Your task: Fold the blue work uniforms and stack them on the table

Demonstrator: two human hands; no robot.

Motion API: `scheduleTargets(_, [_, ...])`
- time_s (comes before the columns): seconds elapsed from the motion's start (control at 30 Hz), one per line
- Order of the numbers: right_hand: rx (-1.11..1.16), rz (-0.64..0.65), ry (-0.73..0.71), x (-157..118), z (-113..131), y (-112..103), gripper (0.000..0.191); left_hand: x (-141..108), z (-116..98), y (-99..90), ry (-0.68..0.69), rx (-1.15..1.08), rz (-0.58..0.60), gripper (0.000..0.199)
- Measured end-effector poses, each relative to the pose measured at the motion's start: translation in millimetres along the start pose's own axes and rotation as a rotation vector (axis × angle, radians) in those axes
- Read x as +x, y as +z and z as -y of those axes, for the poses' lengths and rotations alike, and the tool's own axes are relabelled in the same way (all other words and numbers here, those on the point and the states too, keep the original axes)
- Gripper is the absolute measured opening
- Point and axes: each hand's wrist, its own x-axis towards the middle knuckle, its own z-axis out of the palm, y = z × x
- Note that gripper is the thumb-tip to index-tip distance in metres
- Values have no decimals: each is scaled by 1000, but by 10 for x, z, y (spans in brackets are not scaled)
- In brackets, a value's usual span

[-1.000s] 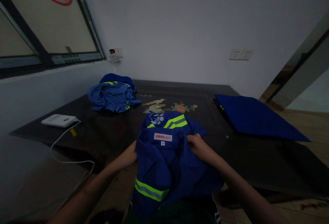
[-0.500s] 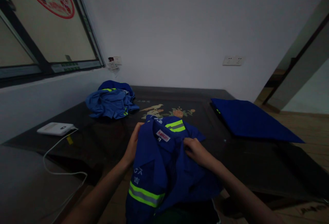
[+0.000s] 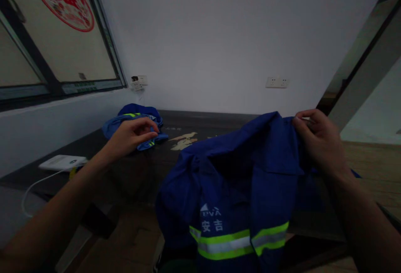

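Note:
A dark blue work jacket (image 3: 275, 189) hangs in front of me, with yellow-green and silver reflective bands and white lettering. My right hand (image 3: 322, 139) pinches its upper edge near the collar and holds that side raised. The cloth sags to the left from there, and its lower part runs out of view. My left hand (image 3: 133, 137) is off the jacket, in the air at the left, fingers bent with a gap to the thumb and nothing between them. Behind that hand, a crumpled pile of blue clothes (image 3: 140, 109) lies on the table, partly hidden.
The dark table (image 3: 200, 118) has an inlaid bird picture and stands against a white wall. Near its left edge lies a white power bank (image 3: 59, 162) with a white cable (image 3: 26, 198). Blue folded cloth at the right is mostly hidden by my right hand and the jacket.
My left hand has let go of the jacket and moved left and up. My right hand has moved right and up, pulling the jacket's edge with it, so the jacket is lifted and turned.

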Motion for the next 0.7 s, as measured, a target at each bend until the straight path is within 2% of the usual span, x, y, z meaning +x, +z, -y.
scheduleTargets(0.07, [-72,52,-25,-16,-19,9,31,-202,-179,177,-3,-7,165,29])
scheduleTargets(0.17, [-160,106,-64,-89,-160,72,31,-601,-369,663,-75,84,394,35])
scheduleTargets(0.27, [-204,154,-49,-144,-322,96,30,-891,-358,1079,-117,185,440,36])
scheduleTargets(0.33, [-220,157,-26,-153,-411,75,30,-966,-253,1203,-131,189,451,28])
scheduleTargets(0.4, [-237,144,3,-148,-492,40,32,-962,-128,1211,-129,152,461,17])
scheduleTargets(0.47, [-253,124,38,-142,-568,5,35,-910,-44,1141,-118,74,418,7])
scheduleTargets(0.6, [-222,82,110,-157,-628,-61,39,-765,-88,877,-145,-128,150,25])
scheduleTargets(0.7, [-132,42,118,-182,-511,-139,40,-677,-220,649,-243,-306,37,40])
